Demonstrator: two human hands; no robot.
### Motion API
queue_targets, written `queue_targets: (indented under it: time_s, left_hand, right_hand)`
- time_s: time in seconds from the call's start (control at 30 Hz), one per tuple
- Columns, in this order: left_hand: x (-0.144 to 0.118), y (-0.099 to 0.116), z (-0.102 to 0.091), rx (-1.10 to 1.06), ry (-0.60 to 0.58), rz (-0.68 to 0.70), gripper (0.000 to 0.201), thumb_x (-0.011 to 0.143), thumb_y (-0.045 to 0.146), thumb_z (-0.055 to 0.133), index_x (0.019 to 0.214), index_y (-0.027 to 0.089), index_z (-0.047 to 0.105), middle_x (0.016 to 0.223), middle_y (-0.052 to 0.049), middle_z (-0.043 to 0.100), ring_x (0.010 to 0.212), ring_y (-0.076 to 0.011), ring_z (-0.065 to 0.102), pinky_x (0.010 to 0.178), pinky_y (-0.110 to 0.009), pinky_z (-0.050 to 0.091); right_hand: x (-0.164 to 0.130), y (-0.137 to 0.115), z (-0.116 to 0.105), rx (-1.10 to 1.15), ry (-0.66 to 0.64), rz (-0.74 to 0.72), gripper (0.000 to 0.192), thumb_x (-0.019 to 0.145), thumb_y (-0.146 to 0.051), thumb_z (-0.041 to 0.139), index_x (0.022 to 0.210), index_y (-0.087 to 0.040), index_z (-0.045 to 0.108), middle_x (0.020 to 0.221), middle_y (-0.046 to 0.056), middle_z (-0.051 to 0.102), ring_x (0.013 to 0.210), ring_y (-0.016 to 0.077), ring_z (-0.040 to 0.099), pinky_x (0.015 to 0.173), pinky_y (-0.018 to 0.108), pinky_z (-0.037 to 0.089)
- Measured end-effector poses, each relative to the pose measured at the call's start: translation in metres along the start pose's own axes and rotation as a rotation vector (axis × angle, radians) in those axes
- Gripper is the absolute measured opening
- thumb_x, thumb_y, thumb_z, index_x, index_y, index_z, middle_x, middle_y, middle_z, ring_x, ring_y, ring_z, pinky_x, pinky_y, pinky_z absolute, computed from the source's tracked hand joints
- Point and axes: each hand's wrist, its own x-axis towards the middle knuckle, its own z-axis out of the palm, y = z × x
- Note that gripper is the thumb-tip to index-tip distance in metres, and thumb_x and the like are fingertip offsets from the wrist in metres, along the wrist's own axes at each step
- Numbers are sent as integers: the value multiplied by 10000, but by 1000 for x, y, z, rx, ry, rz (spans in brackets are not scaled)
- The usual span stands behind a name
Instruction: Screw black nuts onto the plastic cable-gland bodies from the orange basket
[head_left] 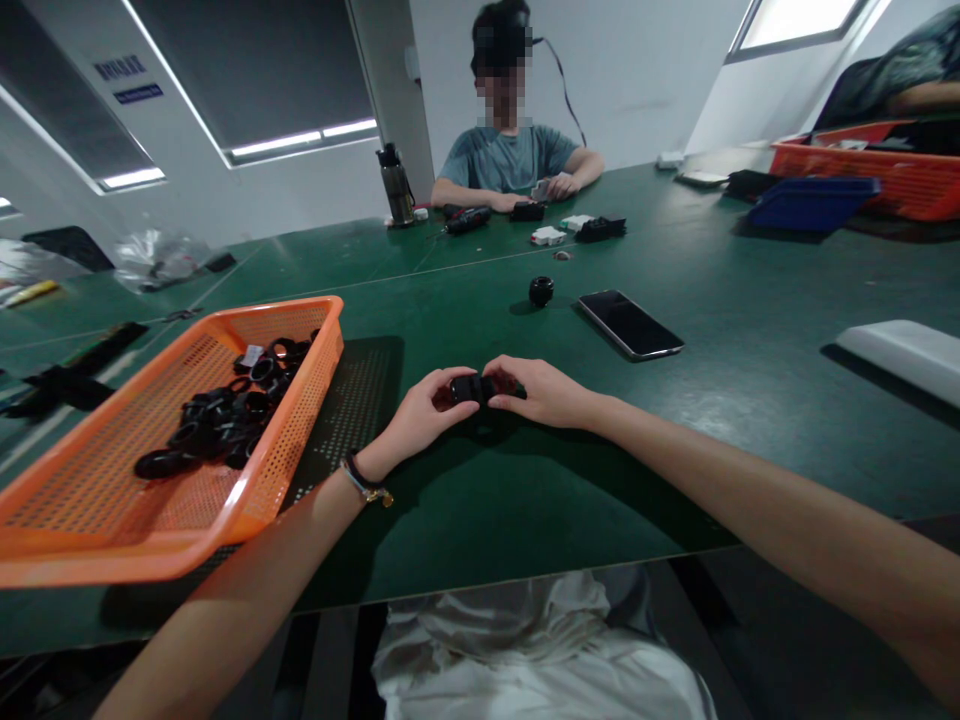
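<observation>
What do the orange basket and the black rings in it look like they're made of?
The orange basket looks like moulded plastic: glossy rim, walls perforated in a fine grid. The black rings look like plastic or rubber, dark with a faint sheen; which one cannot be told.

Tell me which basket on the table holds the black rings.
The orange basket near the left hand, with black rings piled inside. The blue basket and the other orange basket sit far off at the right.
</observation>
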Motion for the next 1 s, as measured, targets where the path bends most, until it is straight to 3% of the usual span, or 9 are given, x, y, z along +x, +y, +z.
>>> queue_targets:
  time_s: [1.0]
  left_hand:
    - [0,3,1,0,-1,-17,455,707,324,631,1134,191,546,1042,-67,581,907,-180,572,815,-340,476]
  right_hand:
    - [1,-5,-2,-34,-26,47,184,824,-267,538,968,-152,530,836,57,623,712,163,551,630,275,404]
